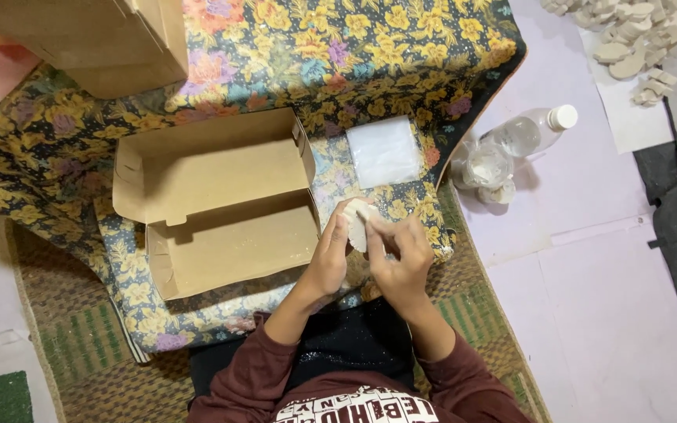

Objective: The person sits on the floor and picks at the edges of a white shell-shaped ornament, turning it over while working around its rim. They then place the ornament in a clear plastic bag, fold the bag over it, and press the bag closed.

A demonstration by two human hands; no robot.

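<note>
View from above, with the open cardboard box [221, 204] as landmark. The box lies unfolded on a floral cloth [370, 47], its lid flap turned up on the far side and its shallow tray empty on the near side.

Just beside the tray's right-hand wall, both hands meet around a small pale, flat piece [356, 223], roughly oval and off-white. The left hand [329, 254] cups the piece from the box side, fingers curled behind it and thumb along its edge. The right hand [400, 262] closes on it from the side away from the box, thumb and forefinger pressed onto its upper face. Both hands thus pinch the same piece; neither is spread. The piece stands tilted on edge between the palms, its long axis running roughly away from the person, parallel to the tray's right wall. The left hand is the nearer to the box; the piece lies to the right of the tray opening and clear of it, not over it.

Beyond the hands, further right of the box, a clear plastic sleeve [384, 151] lies flat on the cloth. Well to the right, off the cloth, a plastic bottle [530, 131] lies on its side beside a small cup [486, 167]. A heap of similar pale pieces [636, 39] sits at far right.
</note>
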